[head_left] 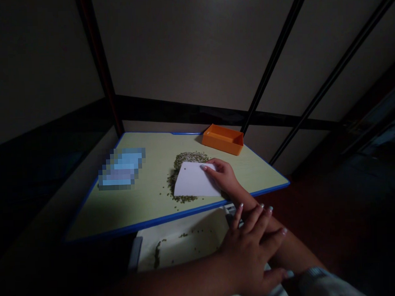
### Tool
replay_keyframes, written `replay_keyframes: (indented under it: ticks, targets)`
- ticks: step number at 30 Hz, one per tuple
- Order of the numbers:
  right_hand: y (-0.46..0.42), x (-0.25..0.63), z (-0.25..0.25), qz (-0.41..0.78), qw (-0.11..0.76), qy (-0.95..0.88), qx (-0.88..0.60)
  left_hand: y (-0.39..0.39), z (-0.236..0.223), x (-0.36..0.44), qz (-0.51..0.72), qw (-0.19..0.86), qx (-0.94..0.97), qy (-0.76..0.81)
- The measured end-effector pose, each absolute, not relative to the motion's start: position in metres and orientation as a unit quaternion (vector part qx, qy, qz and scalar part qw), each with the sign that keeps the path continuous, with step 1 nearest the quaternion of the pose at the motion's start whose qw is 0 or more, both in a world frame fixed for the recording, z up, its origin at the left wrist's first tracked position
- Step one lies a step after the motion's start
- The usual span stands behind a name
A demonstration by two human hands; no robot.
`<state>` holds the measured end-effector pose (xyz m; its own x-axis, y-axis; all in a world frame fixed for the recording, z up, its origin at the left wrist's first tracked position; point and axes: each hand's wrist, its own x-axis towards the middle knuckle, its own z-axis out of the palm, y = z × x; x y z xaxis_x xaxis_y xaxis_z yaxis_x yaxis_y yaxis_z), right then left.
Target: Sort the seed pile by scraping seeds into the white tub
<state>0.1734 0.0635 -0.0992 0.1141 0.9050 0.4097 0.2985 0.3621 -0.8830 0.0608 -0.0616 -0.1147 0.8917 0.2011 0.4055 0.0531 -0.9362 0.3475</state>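
The head view shows a pale worktop (147,201) with a blue edge, lying across the middle of the frame. Just right of the frame's centre, the right hand (225,177) grips the right edge of a white card (196,180), its thumb laid over the top face. The card lies tilted over a heap of small green grains (185,158), which shows above it, along its left side and below its near edge, with a few strays scattered to the left. At the lower right of centre, the left hand (251,241) is spread palm down across the right forearm (283,238), its fingers apart and grasping nothing visible; whether it presses on the forearm is hard to tell. Above and right of the card sits an orange tray (223,142), near the worktop's far edge. On the left part of the worktop lies a light-blue object (123,168), pixelated beyond recognition. At bottom centre, below the near edge, a whitish bin (187,219) contains scattered grains, partly hidden by the left forearm (185,278).
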Motion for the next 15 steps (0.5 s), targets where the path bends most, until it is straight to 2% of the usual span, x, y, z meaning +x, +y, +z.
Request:
replay_keyframes:
  ticks: [15]
  targets:
    - [0.063, 0.173, -0.099, 0.276, 0.569, -0.613, -0.474, -0.063, -0.128, 0.070, 0.255, 0.125, 0.955, 0.081]
